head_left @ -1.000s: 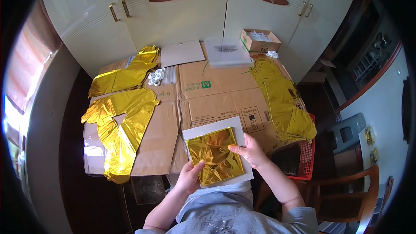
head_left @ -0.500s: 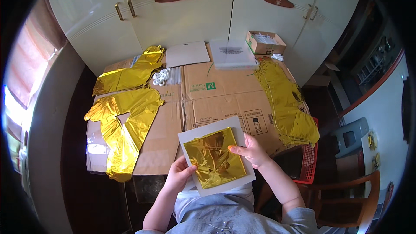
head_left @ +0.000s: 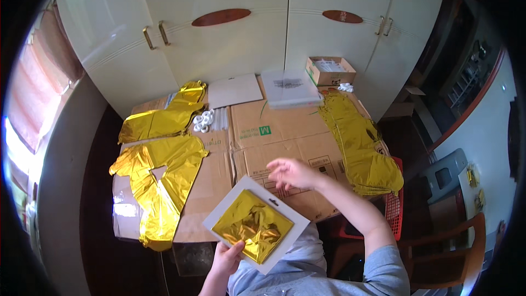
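Note:
My left hand (head_left: 229,256) grips a grey-white backing card (head_left: 297,225) by its lower left edge, thumb on top. On the card lies a folded gold foil balloon (head_left: 255,225), a crinkled square pressed under that thumb. The card is tilted, with a dark hanging slot near its upper corner. Beyond the card, over the cardboard, my right hand (head_left: 293,174) is off it, fingers loosely curled and apart, with nothing visible in them.
Flattened cardboard (head_left: 257,148) covers the table. Gold foil balloons (head_left: 164,181) lie at left, more (head_left: 359,148) at right. Behind are white rolls (head_left: 203,122), clear straws (head_left: 220,119), a grey card (head_left: 235,90), a stack of clear bags (head_left: 290,90) and a small box (head_left: 330,71).
My right hand has let go of the card and moved up and left over the cardboard. The card has turned and shifted lower, held by my left hand alone.

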### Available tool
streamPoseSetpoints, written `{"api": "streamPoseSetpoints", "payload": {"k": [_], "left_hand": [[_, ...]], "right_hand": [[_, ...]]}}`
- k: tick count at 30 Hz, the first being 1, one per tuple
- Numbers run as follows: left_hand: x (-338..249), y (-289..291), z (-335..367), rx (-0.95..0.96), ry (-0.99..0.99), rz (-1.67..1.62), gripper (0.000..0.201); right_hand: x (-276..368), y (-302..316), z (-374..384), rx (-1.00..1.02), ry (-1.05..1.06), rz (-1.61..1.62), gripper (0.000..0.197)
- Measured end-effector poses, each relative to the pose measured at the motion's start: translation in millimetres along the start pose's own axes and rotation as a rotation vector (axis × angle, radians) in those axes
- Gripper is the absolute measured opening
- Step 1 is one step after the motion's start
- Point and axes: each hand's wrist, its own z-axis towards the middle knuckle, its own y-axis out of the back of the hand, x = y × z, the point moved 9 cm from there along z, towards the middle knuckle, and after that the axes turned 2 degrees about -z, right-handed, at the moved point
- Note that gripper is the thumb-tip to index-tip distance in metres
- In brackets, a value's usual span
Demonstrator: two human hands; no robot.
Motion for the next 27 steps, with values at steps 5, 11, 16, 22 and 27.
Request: {"api": "streamPoseSetpoints", "payload": {"k": [5, 11, 16, 22, 27], "left_hand": [[-14, 21, -11, -0.156, -0.11, 0.021, 0.024], [-35, 11, -8, -0.502, -0.075, 0.202, 0.023], [-63, -21, 20, -0.422, -0.15, 0.434, 0.017], [-49, -22, 36, -0.475, -0.058, 0.265, 0.014], [-49, -33, 47, -0.495, -0.037, 0.15, 0.023]], "right_hand": [[3, 182, 32, -0.694, 0.043, -0.727, 0.026], [-27, 364, 10, -1.144, -0.151, -1.107, 0.026], [-47, 433, 15, -1.207, -0.326, -1.316, 0.027], [-51, 460, 38, -1.157, -0.341, -1.488, 0.021], [-45, 472, 27, -1.198, -0.282, -1.437, 0.015]]}}
